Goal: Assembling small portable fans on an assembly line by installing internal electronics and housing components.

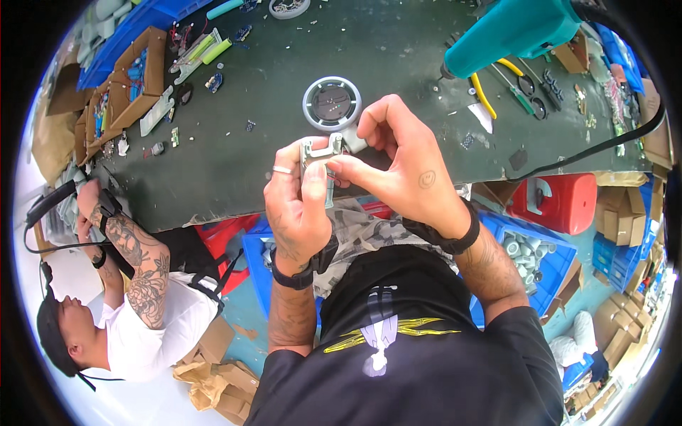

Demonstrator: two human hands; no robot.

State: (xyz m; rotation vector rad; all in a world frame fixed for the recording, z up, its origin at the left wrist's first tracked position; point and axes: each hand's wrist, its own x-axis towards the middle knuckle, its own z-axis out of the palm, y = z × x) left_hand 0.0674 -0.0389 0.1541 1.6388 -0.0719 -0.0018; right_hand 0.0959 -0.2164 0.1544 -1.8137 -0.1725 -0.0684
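**Q.** What is nearest, at the centre of the frame?
**A.** The left hand (300,206), closed about a light grey casing (328,152), its thumb lying along the piece. The right hand (412,170) meets it from the right: thumb against the casing, fingers curled and raised. Whether these pinch anything small cannot be told.

**Q.** And just beyond the casing?
**A.** A round grey unit (332,104) with a dark centre, lying on the dark green bench (241,156). Whether it joins the casing is hidden by the fingers.

**Q.** What occupies the upper corners?
**A.** Upper right, a teal power tool (515,39), with yellow-handled pliers (483,97) just beneath; upper left, a cardboard box (136,108) containing blue cells.

**Q.** Below the bench level?
**A.** Lower right of centre, a blue bin (561,273) of grey parts, near a red stool (572,202).

**Q.** At the left edge?
**A.** A co-worker (153,341) in a white shirt, arms extended toward the bench.
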